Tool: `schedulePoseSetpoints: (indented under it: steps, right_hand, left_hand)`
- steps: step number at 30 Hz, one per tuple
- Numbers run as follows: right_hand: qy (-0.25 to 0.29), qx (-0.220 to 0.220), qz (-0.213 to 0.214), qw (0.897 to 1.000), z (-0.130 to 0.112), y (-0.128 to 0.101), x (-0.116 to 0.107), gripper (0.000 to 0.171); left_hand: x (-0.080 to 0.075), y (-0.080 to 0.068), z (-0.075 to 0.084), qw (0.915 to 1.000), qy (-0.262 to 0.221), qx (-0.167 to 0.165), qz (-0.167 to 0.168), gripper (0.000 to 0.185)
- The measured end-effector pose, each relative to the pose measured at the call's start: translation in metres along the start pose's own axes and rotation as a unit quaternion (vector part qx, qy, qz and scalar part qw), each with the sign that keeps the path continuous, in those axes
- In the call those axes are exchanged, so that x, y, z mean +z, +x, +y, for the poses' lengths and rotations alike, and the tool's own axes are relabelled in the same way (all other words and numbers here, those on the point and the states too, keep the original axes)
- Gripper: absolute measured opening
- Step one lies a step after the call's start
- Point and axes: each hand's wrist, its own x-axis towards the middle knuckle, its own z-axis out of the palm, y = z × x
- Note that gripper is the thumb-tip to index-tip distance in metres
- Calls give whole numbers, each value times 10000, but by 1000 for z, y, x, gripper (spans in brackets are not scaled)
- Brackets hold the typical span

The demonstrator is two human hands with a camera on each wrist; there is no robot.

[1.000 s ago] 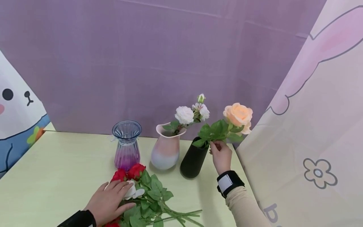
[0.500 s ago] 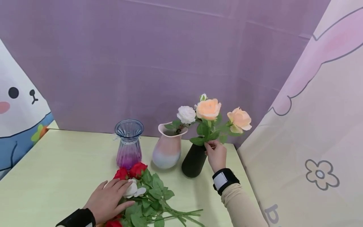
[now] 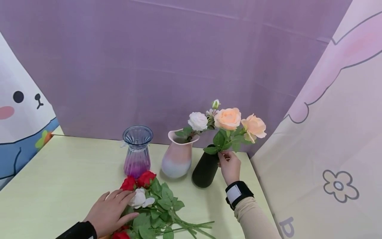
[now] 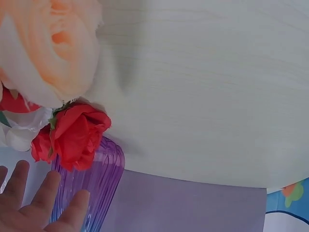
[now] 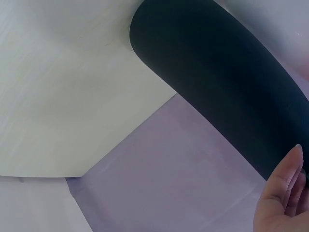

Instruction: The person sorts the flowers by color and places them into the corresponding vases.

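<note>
Right hand (image 3: 230, 167) pinches peach roses (image 3: 227, 118) low, at mouth of black vase (image 3: 205, 170). Left hand (image 3: 108, 212), fingers spread, rests on flower pile (image 3: 162, 203).

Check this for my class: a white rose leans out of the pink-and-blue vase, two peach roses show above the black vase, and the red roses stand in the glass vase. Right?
One slip: the head view shows the red roses lying on the table in front of the glass vase, not standing in it. The rest holds.
</note>
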Motion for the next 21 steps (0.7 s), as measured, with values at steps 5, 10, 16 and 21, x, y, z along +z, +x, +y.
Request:
schedulePoseSetpoints:
  steps: [5, 10, 16, 21]
  right_hand:
    - [-53, 155, 46, 9999, -18, -9, -6, 37]
    - [349, 150, -113, 9992, -78, -39, -16, 34]
    - [688, 152, -953, 9929, -134, -71, -11, 35]
    - [402, -142, -1361, 9898, -77, -73, 21, 30]
  left_hand:
    - [-12, 0, -1, 9999, -70, 16, 147, 90]
    - [-52, -3, 6, 9997, -211, -48, -133, 89]
    - [12, -9, -18, 9999, -104, -105, 84, 91]
    - [15, -11, -26, 9999, 2, -131, 63, 88]
